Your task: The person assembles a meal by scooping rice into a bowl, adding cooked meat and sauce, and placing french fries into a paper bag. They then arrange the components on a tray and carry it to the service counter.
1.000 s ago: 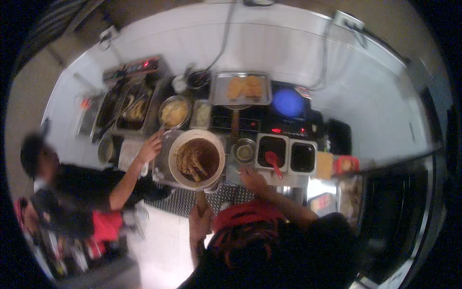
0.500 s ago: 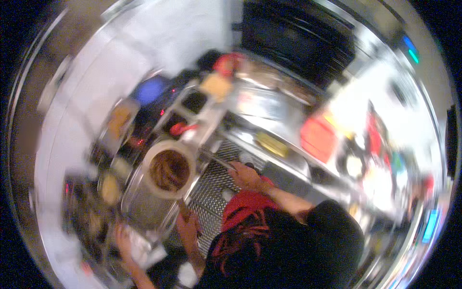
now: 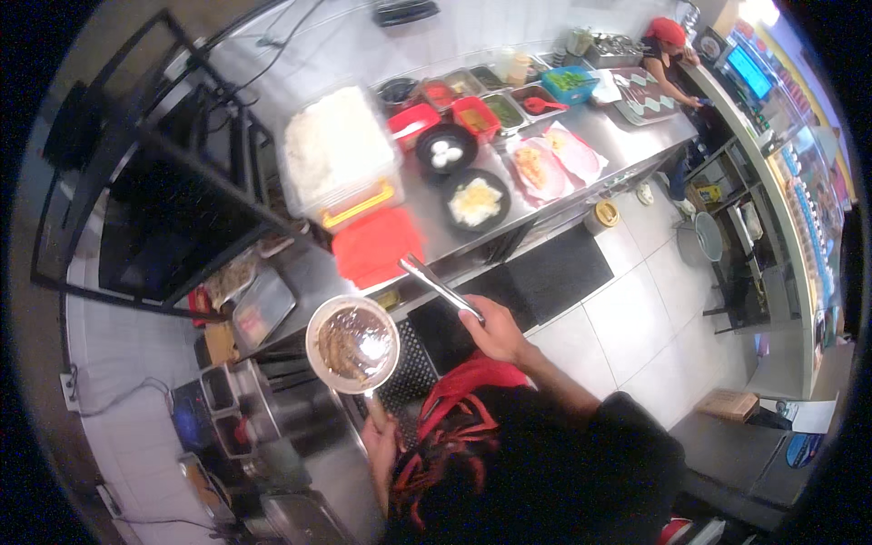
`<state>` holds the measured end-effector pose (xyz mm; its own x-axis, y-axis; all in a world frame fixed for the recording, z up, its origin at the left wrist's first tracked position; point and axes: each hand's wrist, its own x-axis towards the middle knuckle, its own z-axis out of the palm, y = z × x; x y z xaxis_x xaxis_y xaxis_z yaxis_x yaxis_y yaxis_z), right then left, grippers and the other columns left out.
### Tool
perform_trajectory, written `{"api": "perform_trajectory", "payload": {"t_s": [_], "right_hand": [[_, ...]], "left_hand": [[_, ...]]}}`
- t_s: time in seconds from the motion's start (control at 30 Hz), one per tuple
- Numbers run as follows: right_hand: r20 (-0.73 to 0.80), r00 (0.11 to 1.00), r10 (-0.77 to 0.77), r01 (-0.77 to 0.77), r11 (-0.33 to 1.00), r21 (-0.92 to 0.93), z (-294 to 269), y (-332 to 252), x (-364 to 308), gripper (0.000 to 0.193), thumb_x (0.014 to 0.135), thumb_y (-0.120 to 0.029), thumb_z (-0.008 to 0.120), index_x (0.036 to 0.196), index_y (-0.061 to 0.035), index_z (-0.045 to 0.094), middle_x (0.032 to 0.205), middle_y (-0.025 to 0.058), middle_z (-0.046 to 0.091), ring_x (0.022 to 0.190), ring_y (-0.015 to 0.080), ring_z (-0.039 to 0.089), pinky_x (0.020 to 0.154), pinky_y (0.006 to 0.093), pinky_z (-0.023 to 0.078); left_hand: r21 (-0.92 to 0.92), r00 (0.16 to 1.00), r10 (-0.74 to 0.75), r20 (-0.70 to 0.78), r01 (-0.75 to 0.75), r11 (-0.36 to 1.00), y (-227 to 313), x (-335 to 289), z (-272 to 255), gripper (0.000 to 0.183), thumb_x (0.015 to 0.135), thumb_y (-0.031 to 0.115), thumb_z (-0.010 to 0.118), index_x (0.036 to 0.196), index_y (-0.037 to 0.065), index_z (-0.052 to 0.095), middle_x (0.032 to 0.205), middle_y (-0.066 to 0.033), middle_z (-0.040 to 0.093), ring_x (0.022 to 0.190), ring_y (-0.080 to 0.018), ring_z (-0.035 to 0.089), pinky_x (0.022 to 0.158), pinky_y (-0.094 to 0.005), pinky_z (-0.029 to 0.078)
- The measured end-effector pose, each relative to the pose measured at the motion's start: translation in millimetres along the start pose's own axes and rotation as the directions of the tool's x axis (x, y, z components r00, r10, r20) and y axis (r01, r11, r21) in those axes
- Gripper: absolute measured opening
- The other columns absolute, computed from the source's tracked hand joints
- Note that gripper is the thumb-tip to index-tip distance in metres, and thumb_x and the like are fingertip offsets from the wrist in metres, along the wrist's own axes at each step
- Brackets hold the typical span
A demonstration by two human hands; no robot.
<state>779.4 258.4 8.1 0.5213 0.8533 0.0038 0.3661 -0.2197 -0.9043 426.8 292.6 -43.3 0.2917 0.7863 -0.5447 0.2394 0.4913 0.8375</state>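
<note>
My left hand (image 3: 382, 440) is wrapped around the handle of a pale-rimmed frying pan (image 3: 338, 368). Brown food lies inside it with a shiny glare on top; its kind is not clear. My right hand (image 3: 496, 332) grips metal tongs (image 3: 438, 287), whose tips point up and left, over the edge of a red board or lid (image 3: 377, 247). The tongs hold nothing that I can see, and they are apart from the pan. A perforated dark metal surface (image 3: 411, 365) lies beneath and beside the pan.
Ahead, a steel counter (image 3: 536, 213) carries a plastic tub of white food (image 3: 338, 150), a black plate of food (image 3: 476, 200), a bowl of eggs (image 3: 446, 153) and filled wraps on paper (image 3: 543, 171). A black rack (image 3: 173, 182) stands left. Another person (image 3: 665, 64) is far right.
My view has swung right, toward the counter. The pan has come away from the cooking area, still in my left hand. The tongs are now raised. Another person's hand at lower left is out of view.
</note>
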Motion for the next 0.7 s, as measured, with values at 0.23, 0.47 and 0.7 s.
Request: {"api": "perform_trajectory", "payload": {"t_s": [0.23, 0.47, 0.7], "right_hand": [[0.007, 0.992, -0.127, 0.126, 0.979, -0.160, -123, 39, 46, 0.038, 0.098, -0.027, 0.063, 0.122, 0.0014, 0.063, 0.105, 0.0247, 0.070, 0.095, 0.0445, 0.069, 0.083, 0.0502, 0.057], [0.109, 0.966, -0.233, 0.256, 0.896, -0.362, -179, 67, 102, 0.034, 0.097, -0.028, 0.062, 0.116, 0.0002, 0.065, 0.095, 0.0242, 0.071, 0.077, 0.0458, 0.070, 0.069, 0.0541, 0.058], [0.143, 0.963, -0.230, 0.269, 0.869, -0.415, -181, 95, 126, 0.027, 0.093, -0.024, 0.063, 0.108, -0.0008, 0.066, 0.091, 0.0215, 0.071, 0.078, 0.0442, 0.070, 0.068, 0.0535, 0.058]], "left_hand": [[-0.070, 0.988, -0.025, 0.150, 0.036, 0.997, 51, 80, 202, 0.008, 0.100, 0.008, 0.060, 0.097, 0.003, 0.054, 0.063, -0.0027, 0.055, 0.040, -0.0110, 0.049, 0.036, -0.0274, 0.039], [-0.048, 0.986, 0.083, 0.145, -0.076, 0.996, 60, 134, 311, 0.007, 0.096, 0.003, 0.059, 0.099, 0.001, 0.053, 0.063, -0.0034, 0.054, 0.040, -0.0119, 0.049, 0.033, -0.0285, 0.039], [-0.018, 0.988, 0.107, 0.110, -0.106, 0.994, 70, 148, 343, 0.010, 0.094, 0.005, 0.063, 0.099, 0.002, 0.054, 0.064, -0.0035, 0.055, 0.041, -0.0124, 0.049, 0.033, -0.0299, 0.040]]}}
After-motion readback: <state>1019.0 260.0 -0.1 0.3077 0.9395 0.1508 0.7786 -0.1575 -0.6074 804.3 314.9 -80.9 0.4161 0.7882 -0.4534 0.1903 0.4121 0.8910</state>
